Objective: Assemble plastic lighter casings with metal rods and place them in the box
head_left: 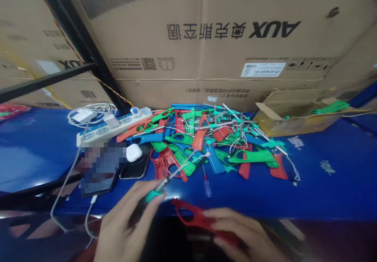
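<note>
Pinched in my left hand (129, 215) is a lighter's inner assembly (160, 186), a thin metal tube with a green plastic part and a white wire. My right hand (241, 230) is closed around a red plastic lighter handle shell (191, 213) with an oval trigger opening. Both hands are at the table's front edge, apart from each other. Beyond them lies a heap of red, green and blue handle shells (216, 160), mixed with metal tubes and white wires. A small screwdriver (207, 185) with a clear purple handle lies just in front of the heap.
On the left are a white power strip (114, 124) with chargers and cables, a phone (101, 171), a second dark phone (135, 165) and a white earbud case (134, 152). An open cardboard box (294, 116) stands right. Large AUX cartons (182, 50) back the blue table (294, 195).
</note>
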A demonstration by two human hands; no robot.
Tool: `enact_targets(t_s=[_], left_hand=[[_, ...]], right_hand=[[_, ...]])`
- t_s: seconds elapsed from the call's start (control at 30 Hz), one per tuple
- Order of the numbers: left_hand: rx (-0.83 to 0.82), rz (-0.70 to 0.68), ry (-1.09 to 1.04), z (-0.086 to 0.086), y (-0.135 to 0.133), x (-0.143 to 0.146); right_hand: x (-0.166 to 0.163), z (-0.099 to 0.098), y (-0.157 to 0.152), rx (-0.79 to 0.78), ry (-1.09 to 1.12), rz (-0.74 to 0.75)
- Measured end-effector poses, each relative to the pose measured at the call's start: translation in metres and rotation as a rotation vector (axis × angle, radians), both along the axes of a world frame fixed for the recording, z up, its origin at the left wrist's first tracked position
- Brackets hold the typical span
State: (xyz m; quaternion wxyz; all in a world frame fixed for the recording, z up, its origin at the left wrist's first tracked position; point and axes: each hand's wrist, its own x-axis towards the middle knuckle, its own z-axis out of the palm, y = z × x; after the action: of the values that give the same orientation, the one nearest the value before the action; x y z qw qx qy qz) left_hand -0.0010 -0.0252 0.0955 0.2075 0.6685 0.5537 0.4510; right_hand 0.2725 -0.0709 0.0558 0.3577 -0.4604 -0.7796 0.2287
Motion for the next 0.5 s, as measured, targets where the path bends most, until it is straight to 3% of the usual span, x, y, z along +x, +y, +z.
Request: enact_targets(t_s=[0.1,0.23,0.33,0.5], left_hand=[[0.005,-0.056,-0.006,0.001,-0.002,0.001],[0.132,-0.197,0.069,0.003,0.013,0.010],[0.209,-0.298,0.126,0.004,0.024,0.020],[0.252,-0.392,0.191,0.003,0.034,0.032]], right_hand=[[-0.010,-0.006,0.013,0.115,-0.154,-0.033],[-0.001,-0.016,0.029,0.211,-0.278,-0.125],[0.013,-0.016,0.036,0.217,-0.303,-0.166],[0.039,-0.009,0.042,0.126,-0.194,-0.079]])
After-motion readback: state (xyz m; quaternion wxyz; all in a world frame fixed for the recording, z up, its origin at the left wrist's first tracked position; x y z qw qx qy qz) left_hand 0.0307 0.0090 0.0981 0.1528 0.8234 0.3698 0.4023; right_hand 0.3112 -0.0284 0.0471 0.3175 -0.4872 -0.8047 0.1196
